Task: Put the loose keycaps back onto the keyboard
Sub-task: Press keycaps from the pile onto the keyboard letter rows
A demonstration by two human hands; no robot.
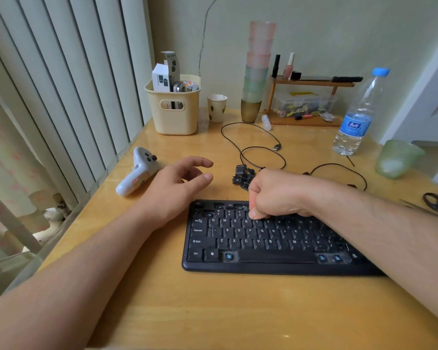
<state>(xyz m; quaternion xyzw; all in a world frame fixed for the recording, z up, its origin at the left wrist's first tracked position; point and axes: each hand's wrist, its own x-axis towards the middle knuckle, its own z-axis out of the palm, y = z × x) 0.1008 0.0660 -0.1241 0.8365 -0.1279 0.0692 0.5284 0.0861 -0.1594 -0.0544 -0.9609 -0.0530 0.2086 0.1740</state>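
Observation:
A black keyboard (263, 270) lies on the wooden desk, with several bare blue switch stems, such as one left of the spacebar (228, 256) and two at its right (329, 258). A small pile of loose black keycaps (241, 176) sits just behind the keyboard's top edge. My right hand (276, 198) is curled into a fist over the number row, thumb tip pressed down near the middle keys; anything under the thumb is hidden. My left hand (180, 188) hovers left of the keyboard, fingers relaxed and holding nothing.
A white controller (137, 170) lies left of my left hand. A cream basket (173, 114), paper cup (216, 107), stacked cups (257, 72) and wooden shelf (311, 84) stand at the back. A black cable (253, 142), water bottle (357, 114), green cup (395, 157) and scissors (433, 200) are also on the desk.

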